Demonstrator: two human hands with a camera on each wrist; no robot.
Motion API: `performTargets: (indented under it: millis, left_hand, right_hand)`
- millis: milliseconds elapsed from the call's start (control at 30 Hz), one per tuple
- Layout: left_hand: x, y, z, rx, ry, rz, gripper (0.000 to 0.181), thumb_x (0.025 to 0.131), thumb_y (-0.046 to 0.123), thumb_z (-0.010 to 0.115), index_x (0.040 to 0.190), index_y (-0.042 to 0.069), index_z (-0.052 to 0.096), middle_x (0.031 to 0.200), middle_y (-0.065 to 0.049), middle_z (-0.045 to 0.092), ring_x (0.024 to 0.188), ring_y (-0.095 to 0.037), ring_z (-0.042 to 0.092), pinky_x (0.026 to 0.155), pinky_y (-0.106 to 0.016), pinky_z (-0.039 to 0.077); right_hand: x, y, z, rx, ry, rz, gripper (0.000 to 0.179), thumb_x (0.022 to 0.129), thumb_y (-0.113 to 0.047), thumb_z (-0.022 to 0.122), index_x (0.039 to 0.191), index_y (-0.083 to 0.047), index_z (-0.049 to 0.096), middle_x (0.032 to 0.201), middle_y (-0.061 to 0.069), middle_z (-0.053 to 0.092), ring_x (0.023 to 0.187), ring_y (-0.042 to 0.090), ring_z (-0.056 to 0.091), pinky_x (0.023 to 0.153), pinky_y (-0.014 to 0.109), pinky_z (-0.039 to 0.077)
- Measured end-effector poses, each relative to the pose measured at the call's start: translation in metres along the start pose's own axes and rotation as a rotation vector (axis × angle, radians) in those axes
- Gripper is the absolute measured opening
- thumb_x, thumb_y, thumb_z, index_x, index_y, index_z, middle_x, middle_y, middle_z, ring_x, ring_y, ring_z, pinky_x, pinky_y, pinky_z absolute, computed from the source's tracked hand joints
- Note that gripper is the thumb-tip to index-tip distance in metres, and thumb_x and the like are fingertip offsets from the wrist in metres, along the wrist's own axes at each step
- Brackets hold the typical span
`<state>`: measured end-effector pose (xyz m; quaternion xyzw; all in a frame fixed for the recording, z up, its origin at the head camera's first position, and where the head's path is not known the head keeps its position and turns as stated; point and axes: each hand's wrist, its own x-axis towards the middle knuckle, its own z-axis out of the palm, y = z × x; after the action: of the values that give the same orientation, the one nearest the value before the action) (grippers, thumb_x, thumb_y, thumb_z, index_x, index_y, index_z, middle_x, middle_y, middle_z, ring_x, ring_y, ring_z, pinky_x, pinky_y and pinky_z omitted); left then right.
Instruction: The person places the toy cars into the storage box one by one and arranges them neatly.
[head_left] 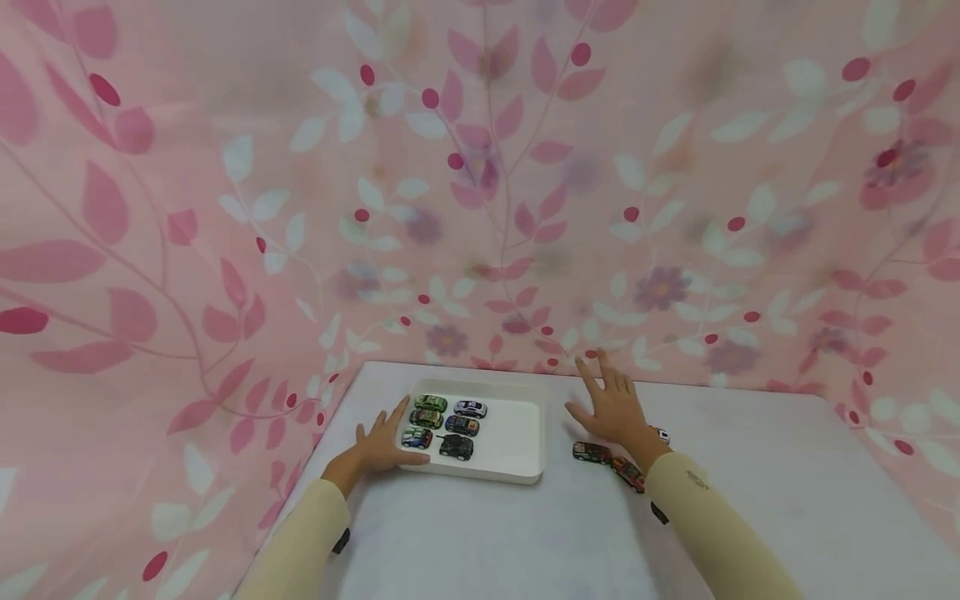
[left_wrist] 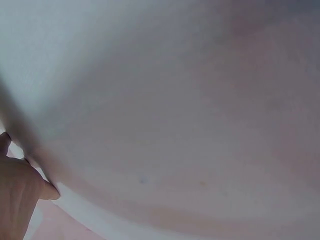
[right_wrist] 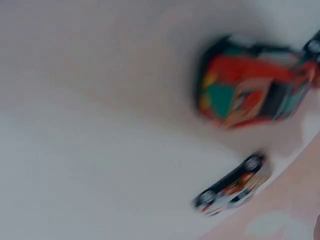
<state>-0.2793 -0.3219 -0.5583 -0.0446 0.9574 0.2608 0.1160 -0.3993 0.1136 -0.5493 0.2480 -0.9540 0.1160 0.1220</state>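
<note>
A shallow white tray (head_left: 513, 476) lies near the table's back edge, with several toy cars in its left part, among them a green one (head_left: 431, 403) and a white one (head_left: 470, 409). A black toy vehicle (head_left: 455, 447) sits at their front. Along the tray's left rim my left hand (head_left: 381, 446) rests with fingers spread, thumb at the front-left corner. My right hand (head_left: 611, 408), fingers spread and holding nothing, is over the table to the tray's right. Nearest it are a dark car (head_left: 592, 452), a red car (right_wrist: 250, 90) and a white-and-orange car (right_wrist: 235, 185).
A dark car (head_left: 659, 512) shows partly beside the right sleeve, and another dark toy (head_left: 341, 541) beside the left sleeve. Pink floral cloth (head_left: 495, 208) hangs behind and beside the white-covered table (head_left: 480, 542).
</note>
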Motion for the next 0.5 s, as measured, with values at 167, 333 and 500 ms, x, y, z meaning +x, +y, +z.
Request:
performTargets:
  millis: [167, 333, 500]
  left_hand:
    - [0.001, -0.005, -0.001, -0.007, 0.004, 0.008, 0.132, 0.062, 0.072, 0.079, 0.16, 0.022, 0.005, 0.161, -0.025, 0.022, 0.15, -0.047, 0.008, 0.112, -0.075, -0.004]
    - [0.003, -0.006, -0.002, -0.015, -0.007, 0.013, 0.134, 0.061, 0.074, 0.078, 0.16, 0.022, 0.004, 0.161, -0.025, 0.02, 0.15, -0.048, 0.007, 0.112, -0.075, -0.005]
    - [0.003, -0.005, 0.002, -0.029, -0.011, 0.017, 0.134, 0.06, 0.073, 0.079, 0.16, 0.022, 0.005, 0.161, -0.026, 0.021, 0.15, -0.048, 0.007, 0.112, -0.075, -0.005]
  right_hand:
    - [-0.014, 0.026, -0.012, 0.016, -0.07, 0.109, 0.086, 0.093, -0.066, 0.046, 0.16, -0.024, 0.011, 0.165, 0.021, -0.004, 0.14, 0.056, 0.025, 0.112, 0.072, 0.017]
    - [-0.03, 0.044, -0.023, 0.016, -0.136, 0.192, 0.085, 0.095, -0.066, 0.043, 0.16, -0.02, 0.012, 0.164, 0.024, -0.008, 0.14, 0.057, 0.022, 0.112, 0.071, 0.014]
    - [-0.047, 0.059, -0.028, -0.003, -0.158, 0.232, 0.087, 0.095, -0.066, 0.043, 0.16, -0.019, 0.009, 0.163, 0.026, -0.008, 0.138, 0.058, 0.022, 0.11, 0.072, 0.015]
